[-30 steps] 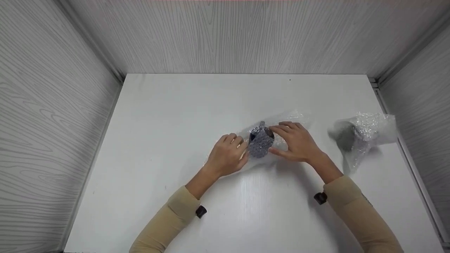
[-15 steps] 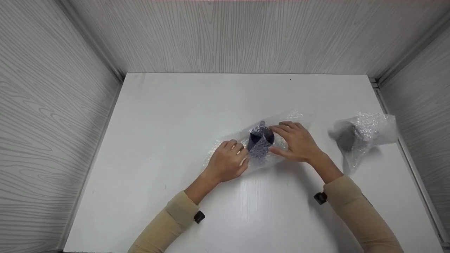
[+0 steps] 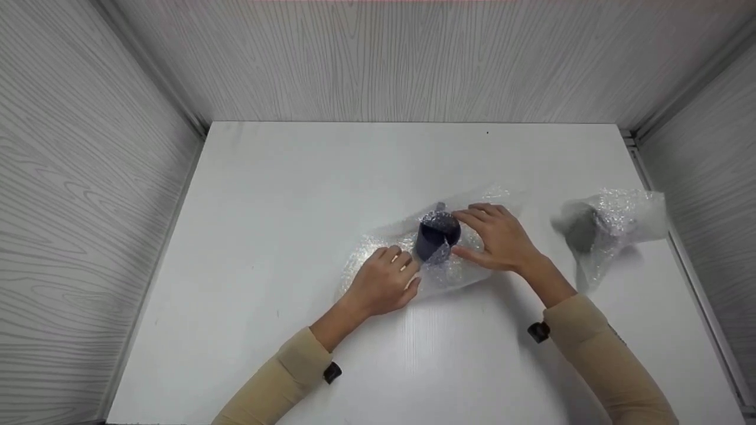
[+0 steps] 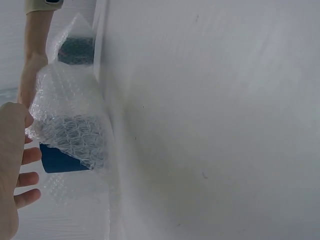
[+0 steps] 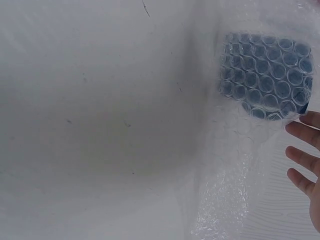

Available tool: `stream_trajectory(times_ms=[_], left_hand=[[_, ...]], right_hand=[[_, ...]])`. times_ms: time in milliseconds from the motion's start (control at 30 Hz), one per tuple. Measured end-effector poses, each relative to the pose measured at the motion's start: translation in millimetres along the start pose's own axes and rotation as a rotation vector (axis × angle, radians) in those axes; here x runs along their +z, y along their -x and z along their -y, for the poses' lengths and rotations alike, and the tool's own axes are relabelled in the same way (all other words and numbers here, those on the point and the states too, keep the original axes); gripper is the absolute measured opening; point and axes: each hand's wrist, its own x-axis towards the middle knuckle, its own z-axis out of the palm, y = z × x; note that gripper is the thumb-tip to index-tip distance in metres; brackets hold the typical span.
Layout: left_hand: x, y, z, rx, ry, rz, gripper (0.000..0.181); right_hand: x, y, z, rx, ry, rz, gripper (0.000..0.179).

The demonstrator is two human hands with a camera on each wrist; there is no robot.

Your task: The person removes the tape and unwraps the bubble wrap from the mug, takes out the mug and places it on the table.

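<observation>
A dark blue mug (image 3: 422,247) stands upright with its opening up and a small handle at its far side, partly covered by clear bubble wrap (image 3: 460,285). My left hand (image 3: 381,284) pinches the wrap's edge to the left of the mug, its other fingers spread in the left wrist view. From the right, my right hand (image 3: 502,241) holds the mug by its rim side, thumb near and forefinger far. The right wrist view shows the mug's wall (image 5: 265,70) behind the bubbles, with the remaining fingers (image 5: 302,159) fairly straight.
A second bundle of bubble wrap (image 3: 629,215) lies to the right, near the table's right edge, with a dark greyish cup-like thing (image 3: 582,231) inside. The white table (image 3: 283,195) is bounded by wood-grain panels (image 3: 378,65) at the back and sides.
My left hand has drawn the wrap down and toward me, off the mug's opening, so more of the dark inside and left wall shows. My right hand has stayed in place.
</observation>
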Motion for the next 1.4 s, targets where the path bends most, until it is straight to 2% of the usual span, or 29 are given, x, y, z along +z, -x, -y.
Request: stream_trajectory(times_ms=[300,667,900,1400], left_hand=[[2.2,6.3,-7.3,0.047,0.012,-0.017,0.021],[5.0,13.7,-18.8,0.091,0.026,0.027,0.022],[7.1,19.4,-24.7,0.106,0.027,0.027,0.022],[6.7,25.9,-35.3,0.152,0.046,0.104,0.023]], right_hand=[[0,-0.1,1,0.004,0.002,-0.008,0.073],[1,-0.4,1,0.006,-0.003,-0.02,0.072],[2,-0.2,1,0.005,-0.003,-0.024,0.071],[1,0.3,2,0.007,0.0,-0.014,0.074]])
